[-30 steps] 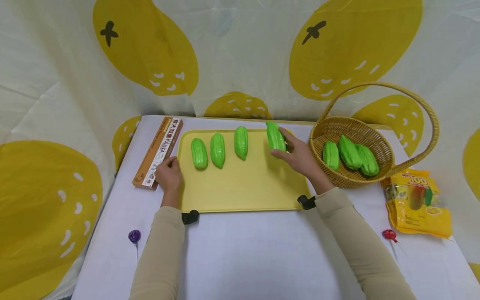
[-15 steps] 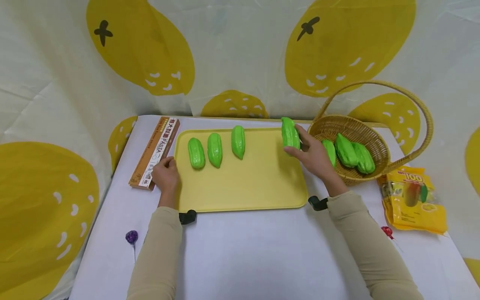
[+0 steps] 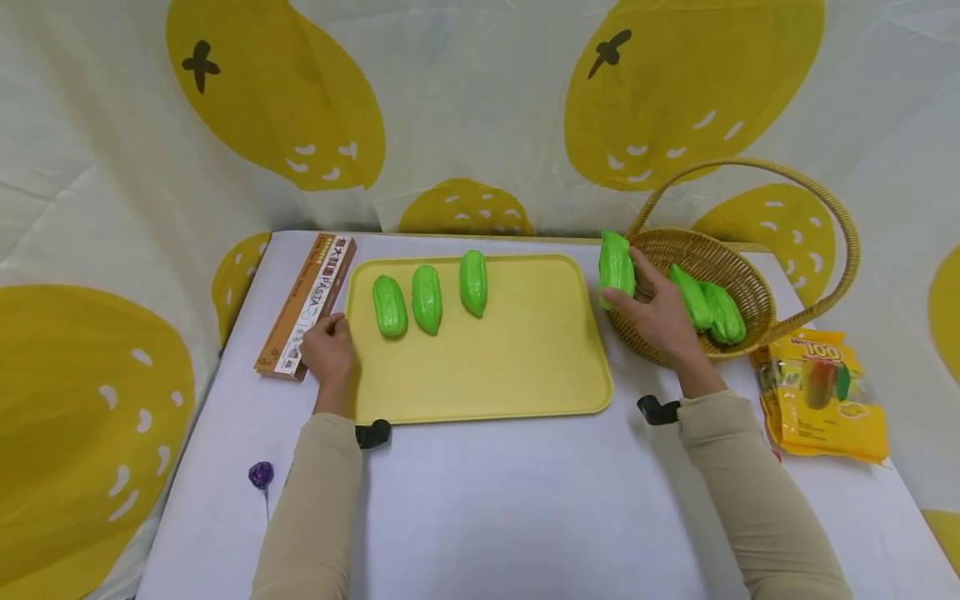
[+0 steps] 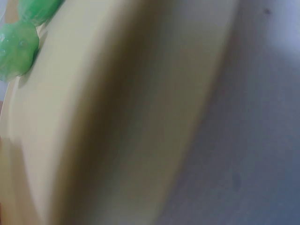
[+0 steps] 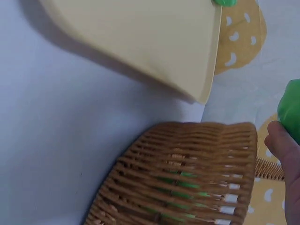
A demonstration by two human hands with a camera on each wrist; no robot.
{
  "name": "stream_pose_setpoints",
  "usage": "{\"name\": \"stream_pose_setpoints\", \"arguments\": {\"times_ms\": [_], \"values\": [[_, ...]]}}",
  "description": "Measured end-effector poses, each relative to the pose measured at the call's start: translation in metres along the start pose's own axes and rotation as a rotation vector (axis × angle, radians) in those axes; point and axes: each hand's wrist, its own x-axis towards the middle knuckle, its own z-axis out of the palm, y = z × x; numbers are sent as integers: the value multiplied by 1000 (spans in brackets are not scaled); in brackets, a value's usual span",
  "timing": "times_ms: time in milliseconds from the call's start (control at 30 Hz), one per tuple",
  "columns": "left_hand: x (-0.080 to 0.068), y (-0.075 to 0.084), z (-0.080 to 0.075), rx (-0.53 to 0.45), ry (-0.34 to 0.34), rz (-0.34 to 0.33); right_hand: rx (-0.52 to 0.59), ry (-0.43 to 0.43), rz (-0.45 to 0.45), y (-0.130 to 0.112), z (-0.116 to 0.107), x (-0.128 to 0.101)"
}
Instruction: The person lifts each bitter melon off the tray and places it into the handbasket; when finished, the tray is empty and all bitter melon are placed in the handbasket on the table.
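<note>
My right hand (image 3: 663,321) grips a green ribbed star fruit (image 3: 617,271) between thumb and fingers, upright over the left rim of a wicker basket (image 3: 738,250). In the right wrist view, part of this star fruit (image 5: 290,110) shows at the right edge, above the thumb (image 5: 281,143). Two more star fruit (image 3: 723,315) are visible inside the basket. On the yellow tray (image 3: 517,367), three star fruit (image 3: 427,300) lie in a row along the back left. My left hand (image 3: 328,350), its fingers curled, rests beside the tray's left rim.
A pasta box (image 3: 306,307) lies left of the tray, partly behind the left hand. Right of the basket is a yellow candy bag (image 3: 825,400). A purple lollipop (image 3: 261,477) lies at the front left. The basket's tall handle (image 3: 843,225) arches up at the back right.
My right hand has carried the star fruit rightward, from above the tray's right side to the basket's left rim. The left hand has stayed beside the tray. The head view has shifted slightly.
</note>
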Motion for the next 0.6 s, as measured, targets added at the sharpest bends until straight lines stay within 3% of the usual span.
{"name": "stream_pose_setpoints", "arguments": {"times_ms": [600], "values": [[-2,1,0,-9,2,-17,22,17,124,25,-23,-1]]}}
